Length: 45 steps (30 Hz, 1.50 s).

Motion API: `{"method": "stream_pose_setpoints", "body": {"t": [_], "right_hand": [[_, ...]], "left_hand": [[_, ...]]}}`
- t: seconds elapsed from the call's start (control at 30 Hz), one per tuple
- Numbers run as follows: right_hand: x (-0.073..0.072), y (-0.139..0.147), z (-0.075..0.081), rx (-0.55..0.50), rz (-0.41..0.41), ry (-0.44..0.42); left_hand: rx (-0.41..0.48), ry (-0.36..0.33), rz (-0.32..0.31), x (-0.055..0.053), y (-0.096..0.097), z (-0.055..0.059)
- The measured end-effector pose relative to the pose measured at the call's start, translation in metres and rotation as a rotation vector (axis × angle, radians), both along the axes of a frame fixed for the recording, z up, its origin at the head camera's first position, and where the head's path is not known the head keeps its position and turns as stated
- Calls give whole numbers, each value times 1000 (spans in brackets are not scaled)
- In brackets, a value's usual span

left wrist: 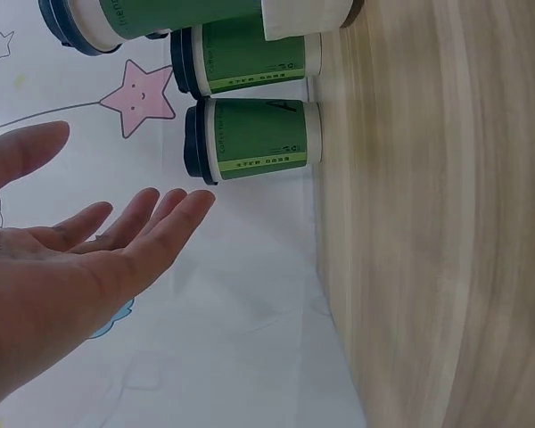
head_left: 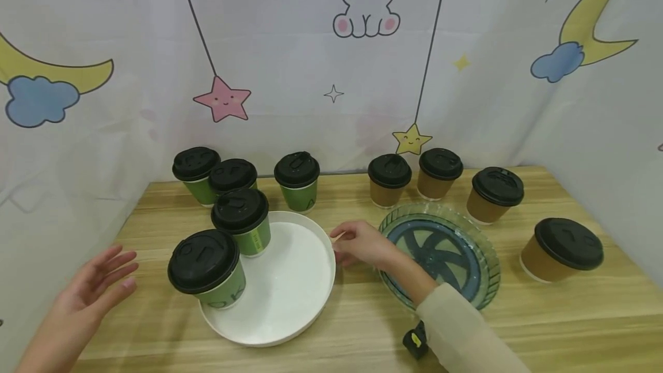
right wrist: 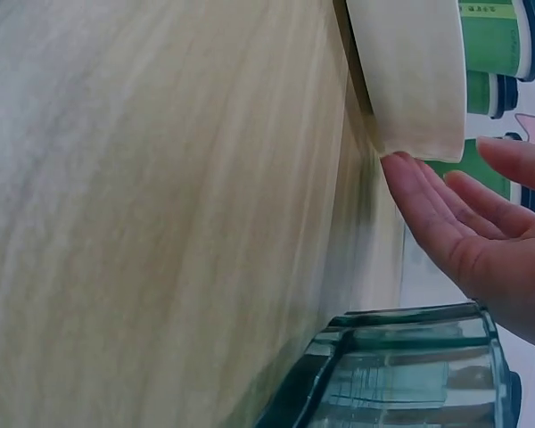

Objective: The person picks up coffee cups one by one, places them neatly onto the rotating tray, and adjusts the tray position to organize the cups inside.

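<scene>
My right hand (head_left: 365,243) is at the right rim of a white round tray (head_left: 297,286). In the right wrist view its fingertips (right wrist: 399,169) touch the tray's side wall, while the thumb stands apart. Two green paper cups with black lids stand on the tray's left side, a front cup (head_left: 209,266) and one behind it (head_left: 242,220). Off to the left of the tray, my left hand (head_left: 95,289) is held in the air, its fingers spread loosely and nothing in it.
Three more green cups, among them one with an A (head_left: 298,180), stand behind the tray. A ribbed clear glass dish (head_left: 489,275) sits under my right forearm. Several brown lidded cups (head_left: 492,194) stand behind and right of it. A small black item (head_left: 416,341) lies near my sleeve.
</scene>
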State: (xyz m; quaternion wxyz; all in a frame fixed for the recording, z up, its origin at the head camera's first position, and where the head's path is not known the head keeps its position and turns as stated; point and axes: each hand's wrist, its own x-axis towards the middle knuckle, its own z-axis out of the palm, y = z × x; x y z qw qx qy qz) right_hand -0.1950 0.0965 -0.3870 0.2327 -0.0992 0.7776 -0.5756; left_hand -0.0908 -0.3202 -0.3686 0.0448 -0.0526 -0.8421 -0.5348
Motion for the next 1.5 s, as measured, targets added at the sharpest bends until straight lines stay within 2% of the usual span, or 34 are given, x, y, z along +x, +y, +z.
{"method": "stream_pose_setpoints", "body": {"t": [0.1,0.2,0.33,0.4,0.57,0.73,0.9,1.17,1.27,1.4,1.5], "right_hand": [[-1,-2,-1,-3,-2,26],[-1,-3,-2,-14,22,49],[0,-2,-3,-31,38,36],[0,-2,-2,-21,33,37],[1,2,0,33,29,34],[2,4,3,17,28,-18],[1,4,2,17,-4,-14],[1,1,2,-3,25,50],[2,1,2,-20,36,46],[2,2,2,-5,29,33],[2,3,3,14,26,30]], "left_hand": [[-25,-10,2,-1,1,-1],[-88,-35,18,-1,3,0],[-152,-69,35,0,4,2],[-151,-71,33,0,4,2],[-122,-57,19,0,2,-1],[-73,-40,-1,-1,1,-4],[-43,-30,-21,-1,1,-6],[121,40,-55,-1,3,-15],[66,29,-51,-1,2,-17],[59,25,-47,0,2,-16],[86,14,-47,1,3,-14]]}}
